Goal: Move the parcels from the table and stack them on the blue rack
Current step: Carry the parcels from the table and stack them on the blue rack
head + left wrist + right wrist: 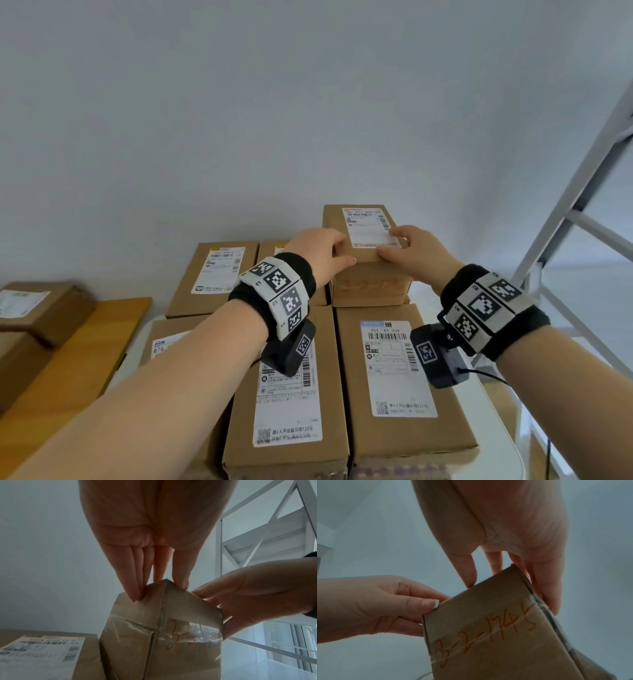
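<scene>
Parcels lay packed in a layer on the white surface, and both hands clasped a small cardboard parcel [371, 253] atop the far right ones: left hand [317, 255] and right hand [416, 255] gripping its near corners. Judging by the wooden table [78, 356] at left, more remained.

Left arm: bare forearm stretched forward, a black band worn at the wrist.
Left hand [320, 253]: fingers laid down one side of the small parcel [368, 270], thumb set on its top edge.
Right arm: bare forearm stretched forward, likewise banded.
Right hand [416, 255]: the parcel's opposite side is gripped, thumb on top, fingers down the side.
</scene>
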`<state>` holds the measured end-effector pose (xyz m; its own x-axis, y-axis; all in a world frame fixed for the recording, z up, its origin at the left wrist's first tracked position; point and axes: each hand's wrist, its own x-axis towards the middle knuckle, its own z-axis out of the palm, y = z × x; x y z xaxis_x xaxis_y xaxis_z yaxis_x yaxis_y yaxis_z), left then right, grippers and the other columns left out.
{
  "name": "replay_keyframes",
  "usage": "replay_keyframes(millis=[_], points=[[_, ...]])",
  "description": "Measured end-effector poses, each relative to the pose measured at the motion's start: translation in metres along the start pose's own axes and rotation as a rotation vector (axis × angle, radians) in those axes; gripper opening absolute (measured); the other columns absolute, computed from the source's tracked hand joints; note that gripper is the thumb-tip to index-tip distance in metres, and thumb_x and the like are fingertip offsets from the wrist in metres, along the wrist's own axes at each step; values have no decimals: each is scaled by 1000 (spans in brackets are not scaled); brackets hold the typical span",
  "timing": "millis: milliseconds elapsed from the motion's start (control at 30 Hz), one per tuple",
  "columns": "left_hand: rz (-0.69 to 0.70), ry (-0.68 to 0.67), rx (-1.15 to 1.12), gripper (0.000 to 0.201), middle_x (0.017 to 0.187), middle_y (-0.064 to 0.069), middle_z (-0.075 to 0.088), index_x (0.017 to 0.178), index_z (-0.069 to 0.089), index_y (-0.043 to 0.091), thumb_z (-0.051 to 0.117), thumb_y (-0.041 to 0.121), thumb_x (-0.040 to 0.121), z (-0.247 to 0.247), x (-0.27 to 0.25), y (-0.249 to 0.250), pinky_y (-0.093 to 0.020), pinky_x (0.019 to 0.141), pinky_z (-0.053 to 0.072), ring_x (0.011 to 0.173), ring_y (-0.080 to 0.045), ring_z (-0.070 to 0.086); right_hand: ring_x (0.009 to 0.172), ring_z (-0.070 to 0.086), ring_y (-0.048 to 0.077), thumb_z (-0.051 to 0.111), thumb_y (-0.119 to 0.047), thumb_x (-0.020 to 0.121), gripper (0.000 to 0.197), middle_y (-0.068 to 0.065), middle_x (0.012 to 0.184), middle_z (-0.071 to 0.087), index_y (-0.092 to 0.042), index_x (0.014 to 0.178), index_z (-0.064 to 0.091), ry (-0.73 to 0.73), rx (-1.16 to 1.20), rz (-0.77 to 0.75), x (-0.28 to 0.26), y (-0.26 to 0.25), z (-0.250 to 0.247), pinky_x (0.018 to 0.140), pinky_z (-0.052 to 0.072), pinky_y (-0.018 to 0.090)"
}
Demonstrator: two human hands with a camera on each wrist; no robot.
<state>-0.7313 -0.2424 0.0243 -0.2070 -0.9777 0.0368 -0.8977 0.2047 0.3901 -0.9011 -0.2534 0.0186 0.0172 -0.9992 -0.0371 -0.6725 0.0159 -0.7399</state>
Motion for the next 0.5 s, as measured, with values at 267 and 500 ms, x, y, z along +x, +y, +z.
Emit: replay_keyframes(millis=[267, 500], points=[[29, 12, 14, 52, 132, -2, 54, 138, 43, 18, 53, 39, 92, -1, -4, -4, -28, 94, 41, 116, -18, 53, 124, 45, 24, 58, -29, 90, 59, 8, 144, 40, -12, 142, 36, -4, -47, 4, 1, -4, 5, 98, 42, 32], [34, 18, 11, 44, 130, -6, 55, 137, 43, 15, 40, 35, 98, -1, -3, -2, -30, 95, 40, 116, -20, 53, 121, 48, 26, 54, -30, 92, 58, 7, 145, 39, -16, 144, 32, -19, -50, 25, -1, -7, 4, 89, 45, 32]])
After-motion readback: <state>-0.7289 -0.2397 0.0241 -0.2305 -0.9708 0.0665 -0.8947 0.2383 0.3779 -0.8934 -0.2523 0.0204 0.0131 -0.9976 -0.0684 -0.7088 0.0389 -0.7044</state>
